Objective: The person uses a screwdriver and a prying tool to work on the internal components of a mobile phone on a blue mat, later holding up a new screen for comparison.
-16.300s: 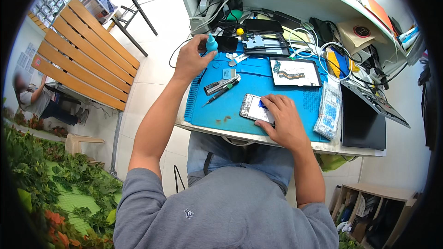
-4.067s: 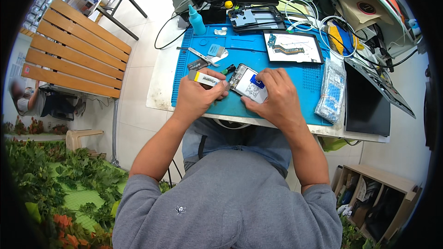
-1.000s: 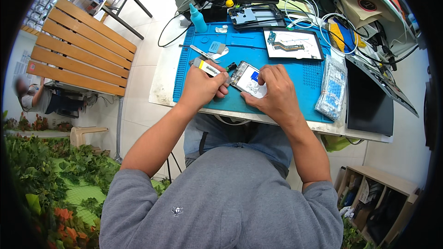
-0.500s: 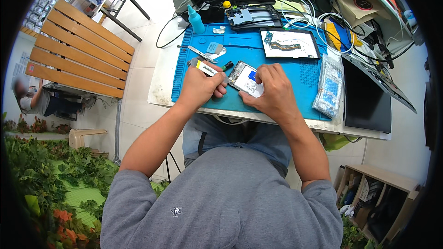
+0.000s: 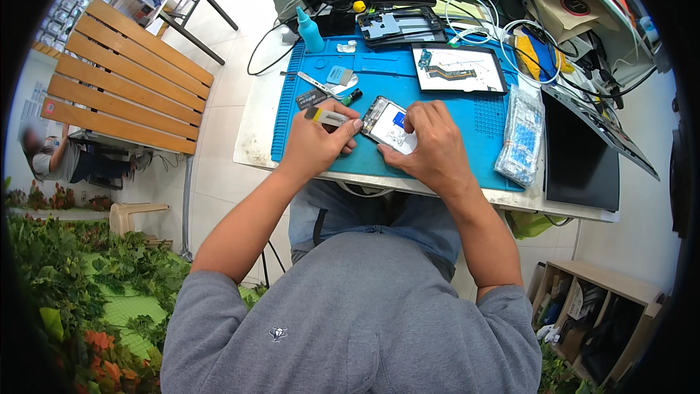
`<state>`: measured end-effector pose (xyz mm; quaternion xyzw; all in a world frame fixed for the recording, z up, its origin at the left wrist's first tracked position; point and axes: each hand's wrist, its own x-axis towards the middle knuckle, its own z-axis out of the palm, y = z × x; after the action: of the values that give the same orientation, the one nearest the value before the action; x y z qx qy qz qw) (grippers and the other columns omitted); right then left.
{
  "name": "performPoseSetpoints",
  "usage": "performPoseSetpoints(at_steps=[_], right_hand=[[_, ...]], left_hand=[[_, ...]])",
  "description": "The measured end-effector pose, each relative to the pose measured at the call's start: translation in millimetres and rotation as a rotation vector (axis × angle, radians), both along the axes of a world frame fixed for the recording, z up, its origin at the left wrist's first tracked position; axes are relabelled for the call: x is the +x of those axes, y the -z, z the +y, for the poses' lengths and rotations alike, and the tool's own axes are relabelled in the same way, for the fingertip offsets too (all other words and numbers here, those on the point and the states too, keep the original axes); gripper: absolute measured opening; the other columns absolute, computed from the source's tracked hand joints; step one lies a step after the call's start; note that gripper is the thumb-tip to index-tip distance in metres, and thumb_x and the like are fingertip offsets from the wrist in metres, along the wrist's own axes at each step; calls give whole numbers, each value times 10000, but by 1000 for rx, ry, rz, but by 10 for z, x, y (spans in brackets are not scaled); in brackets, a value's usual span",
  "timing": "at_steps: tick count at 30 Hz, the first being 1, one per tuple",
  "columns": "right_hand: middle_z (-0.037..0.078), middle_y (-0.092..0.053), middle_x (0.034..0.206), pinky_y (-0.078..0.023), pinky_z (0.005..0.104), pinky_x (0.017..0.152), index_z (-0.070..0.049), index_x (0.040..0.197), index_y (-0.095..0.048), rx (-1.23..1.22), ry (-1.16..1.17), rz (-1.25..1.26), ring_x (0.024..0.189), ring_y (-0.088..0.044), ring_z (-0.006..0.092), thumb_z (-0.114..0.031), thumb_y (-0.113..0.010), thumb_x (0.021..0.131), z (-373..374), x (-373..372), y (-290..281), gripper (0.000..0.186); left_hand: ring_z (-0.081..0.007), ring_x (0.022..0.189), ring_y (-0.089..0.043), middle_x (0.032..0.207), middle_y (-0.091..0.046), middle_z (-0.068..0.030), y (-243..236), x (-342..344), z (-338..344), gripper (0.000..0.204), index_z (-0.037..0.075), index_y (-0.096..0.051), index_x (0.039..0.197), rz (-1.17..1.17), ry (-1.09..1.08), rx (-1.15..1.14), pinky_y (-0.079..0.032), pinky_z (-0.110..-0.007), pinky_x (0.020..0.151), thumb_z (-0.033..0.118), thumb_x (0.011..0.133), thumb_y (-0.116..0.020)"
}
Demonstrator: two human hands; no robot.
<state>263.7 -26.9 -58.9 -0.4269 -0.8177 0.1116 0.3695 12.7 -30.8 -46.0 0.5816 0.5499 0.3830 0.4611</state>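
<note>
An opened phone (image 5: 382,121) lies tilted on the blue mat, a white battery-like panel with a blue patch facing up. My right hand (image 5: 432,131) grips its right side, thumb at the lower edge and curled fingers over the upper edge. In my left hand (image 5: 321,135) is a slim tube (image 5: 328,117) with a yellow and pale label, held between closed fingers. The thumb of that hand comes close to the phone's left corner; the tube's tip is hidden. Just beyond the left hand are a flat black rectangular piece (image 5: 310,98) and a small green-and-black cylinder (image 5: 351,97).
On the blue mat (image 5: 394,85) lie a thin metal tool (image 5: 316,83) and a framed tray of parts (image 5: 459,70). A blue bottle (image 5: 310,32) stands at the back left. Cables, a phone frame (image 5: 399,27), a plastic-wrapped bundle (image 5: 520,137) and a dark screen (image 5: 581,157) surround it.
The tube has turned in my left hand, and that hand has shifted slightly, uncovering more of the black piece and the green-and-black cylinder. My right hand stays nearly still on the phone.
</note>
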Motion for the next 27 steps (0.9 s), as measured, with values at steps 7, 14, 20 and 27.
performPoseSetpoints(at_steps=[7, 14, 20, 27], right_hand=[[164, -700, 1023, -568, 464, 920, 4, 1003, -681, -4, 0, -8, 1025, -644, 368, -187, -988, 735, -3, 3, -5, 450], [165, -700, 1022, -566, 464, 923, 1, 1003, -677, 3, 7, -11, 1026, -641, 367, -196, -988, 737, 3, 0, 5, 454], [158, -699, 1021, -563, 460, 918, -6, 1003, -675, -3, 11, -30, 1016, -638, 358, -195, -985, 742, -1, -6, -34, 446], [152, -700, 1020, -561, 461, 916, -12, 1003, -680, 14, 14, -21, 1015, -640, 356, -194, -977, 749, -3, 2, -21, 430]], left_hand=[[-159, 647, -748, 873, -790, -149, -50, -4, 153, 238, -64, -708, 1145, -221, -86, -199, -623, -275, 582, 64, 1001, -847], [-166, 645, -753, 869, -788, -161, -32, 10, 156, 243, -70, -702, 1147, -231, -98, -221, -621, -278, 562, 53, 995, -845], [-157, 676, -769, 881, -798, -150, 24, 6, 91, 245, -64, -713, 1156, -215, -92, -157, -631, -279, 591, 82, 1011, -845], [-119, 737, -792, 886, -811, -82, -34, 49, -32, 129, -2, -776, 1125, 126, 48, 111, -619, -261, 654, 92, 1050, -823]])
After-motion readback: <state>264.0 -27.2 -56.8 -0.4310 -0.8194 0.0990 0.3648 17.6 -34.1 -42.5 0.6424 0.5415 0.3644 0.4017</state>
